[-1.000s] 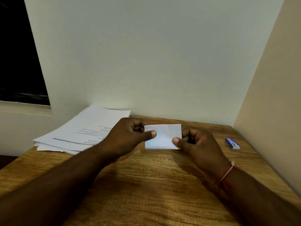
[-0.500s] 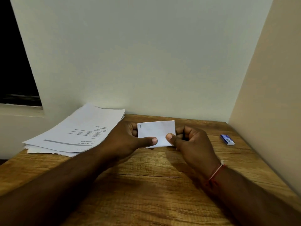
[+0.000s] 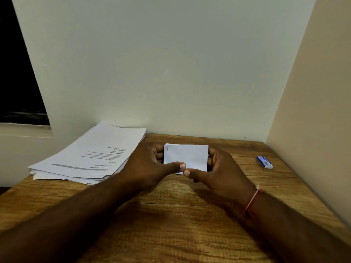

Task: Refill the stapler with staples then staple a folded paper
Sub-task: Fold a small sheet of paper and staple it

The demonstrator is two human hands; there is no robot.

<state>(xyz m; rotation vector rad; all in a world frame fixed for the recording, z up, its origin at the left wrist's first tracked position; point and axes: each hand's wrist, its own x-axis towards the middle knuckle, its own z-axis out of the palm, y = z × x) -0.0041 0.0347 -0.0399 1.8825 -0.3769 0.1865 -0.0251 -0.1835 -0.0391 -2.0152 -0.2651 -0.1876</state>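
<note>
The left hand (image 3: 148, 168) pinches the left side of the small folded paper (image 3: 187, 156), and the right hand (image 3: 224, 173) pinches its right side, over the table (image 3: 171, 224). A stack of papers (image 3: 91, 154) lies left of the folded paper, and a little blue box (image 3: 264, 162) lies far to its right.

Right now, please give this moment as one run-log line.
left hand: pinches folded paper | right hand: pinches folded paper | stapler: not visible | small blue box: on table, right
</note>
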